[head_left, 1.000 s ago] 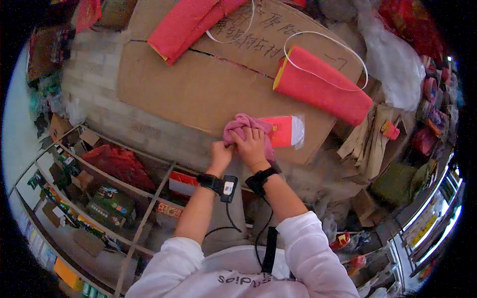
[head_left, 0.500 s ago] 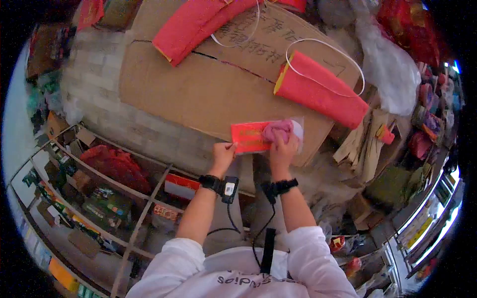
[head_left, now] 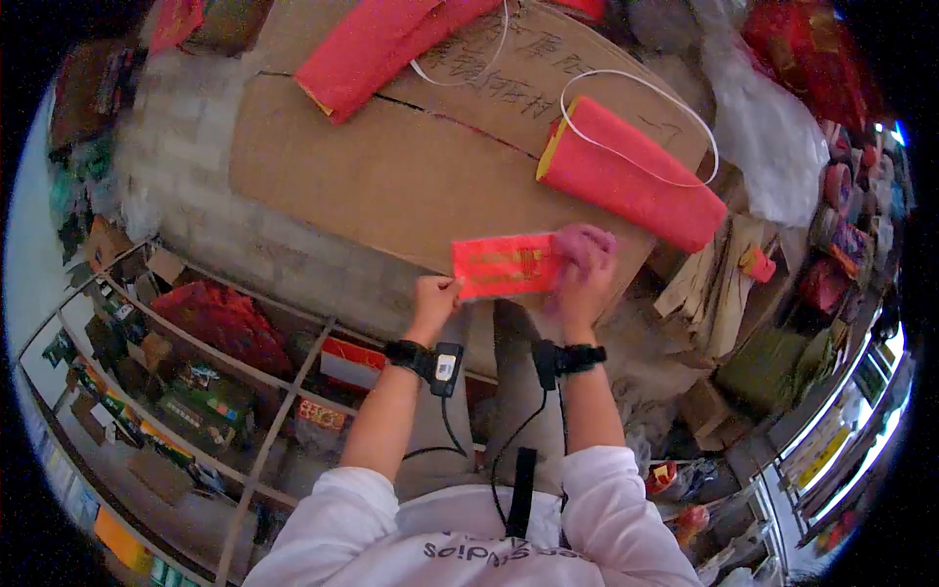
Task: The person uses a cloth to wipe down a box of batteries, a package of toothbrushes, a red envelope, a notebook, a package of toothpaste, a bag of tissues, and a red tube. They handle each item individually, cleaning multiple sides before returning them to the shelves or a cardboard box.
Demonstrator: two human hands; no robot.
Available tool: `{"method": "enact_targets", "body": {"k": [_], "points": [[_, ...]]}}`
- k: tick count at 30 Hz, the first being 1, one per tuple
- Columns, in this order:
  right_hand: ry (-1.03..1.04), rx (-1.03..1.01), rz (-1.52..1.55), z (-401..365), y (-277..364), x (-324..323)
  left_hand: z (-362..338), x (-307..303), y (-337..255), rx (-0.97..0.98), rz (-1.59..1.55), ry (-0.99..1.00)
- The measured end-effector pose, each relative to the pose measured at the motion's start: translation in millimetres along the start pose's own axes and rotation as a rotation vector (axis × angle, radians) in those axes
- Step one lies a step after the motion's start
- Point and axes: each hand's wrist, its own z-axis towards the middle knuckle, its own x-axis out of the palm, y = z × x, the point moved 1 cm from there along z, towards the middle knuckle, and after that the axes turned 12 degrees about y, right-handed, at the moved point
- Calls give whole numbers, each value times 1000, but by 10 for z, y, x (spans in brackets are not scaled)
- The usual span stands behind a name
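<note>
My left hand [head_left: 436, 299] pinches the left corner of a flat red packet [head_left: 497, 266] with rows of yellow-gold lettering, which looks to be in a clear sleeve. At the packet's right end, my right hand [head_left: 579, 295] is closed on a crumpled pink cloth [head_left: 587, 245]. The cloth lies over that end and hides it; motion blurs the cloth and fingers. Both hands are in front of my body, at the near edge of a large brown cardboard sheet [head_left: 391, 205].
On the cardboard lie a red roll [head_left: 631, 171] with yellow lining and white cord, and another red roll [head_left: 381, 59] farther left. Clear plastic wrapping [head_left: 773, 137] is at the right. A metal-framed shelf [head_left: 293, 386] with boxes stands near on the left.
My right hand and the pink cloth have moved right across the packet, uncovering more of its lettering. My left hand keeps its pinch on the left corner.
</note>
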Motion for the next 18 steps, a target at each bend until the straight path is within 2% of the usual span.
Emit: {"method": "enact_targets", "body": {"k": [1, 3, 4, 6, 8, 10, 11, 13, 15, 16, 18], "points": [[-2, 3, 1, -27, -21, 82, -6, 2, -15, -1, 3, 1], [-112, 42, -394, -98, -42, 277, -10, -20, -34, -31, 33, -9], [-113, 46, -389, -122, -11, 327, -8, -30, -44, -33, 40, -10], [14, 116, -344, -180, 91, 396, -11, -19, -52, -28, 8, -6], [76, 164, 359, -151, 330, 467, -4, -67, -42, -36, 63, 45], [203, -42, 13, -241, 403, 635, 2, -47, -41, -41, 120, 94], [200, -41, 14, -316, 403, 763, -12, -39, -39, -4, 101, 33], [493, -284, -325, -419, 460, 970, 9, -37, 23, 32, 89, -29], [468, -311, -348, -427, 452, 929, 59, -37, 112, 21, -164, -97], [444, -336, -376, -406, 463, 886, 62, -46, 122, 22, -159, -98], [321, -276, -304, -343, 256, 704, 60, -66, 137, -16, 109, 12]]}}
